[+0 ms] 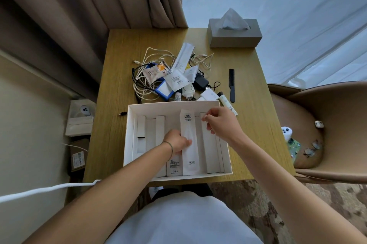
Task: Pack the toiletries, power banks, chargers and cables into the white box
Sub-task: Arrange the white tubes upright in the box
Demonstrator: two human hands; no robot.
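Head view, left to right: the left hand (177,142) is pressed, fingers curled, onto a long dental kit sachet (189,144) laid inside the white box (226,151); the right hand (220,123) is pinched near its top; cables (147,68) are heaped behind.

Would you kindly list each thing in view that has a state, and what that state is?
white box: open, on the table, partly filled
dental kit sachet: lying flat in the box, left hand pressing on it
right hand: over the box, fingers pinched, apparently empty
cables: tangled, still outside the box
black comb: flat on the table, unpacked
tissue box: a tissue sticking up
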